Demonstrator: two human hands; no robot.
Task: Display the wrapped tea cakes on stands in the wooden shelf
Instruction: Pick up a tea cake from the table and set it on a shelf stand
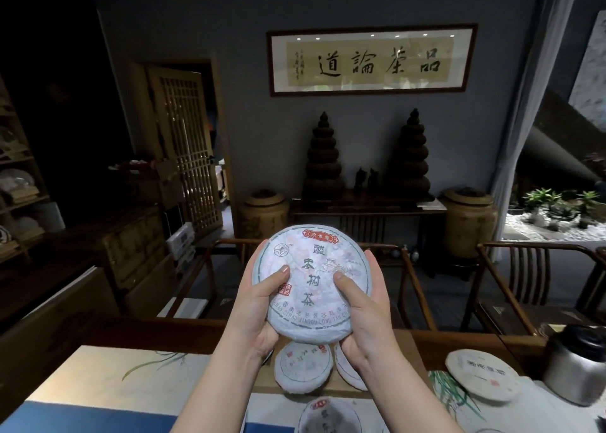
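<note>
From the head view, both hands are gripping one wrapped tea cake (311,281), left hand (259,304) and right hand (364,304) thumbs pressing its face, lifting it upright above the worktop (131,377), probably to read the label; the wooden shelf (19,183) is standing far left.

White-wrapped tea cake (311,281) held upright, printed face toward camera; more wrapped cakes (303,367) flat below.

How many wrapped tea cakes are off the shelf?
5: held tea cake in both hands; two below it; one right; one at the bottom edge. Others may be hidden.
</note>
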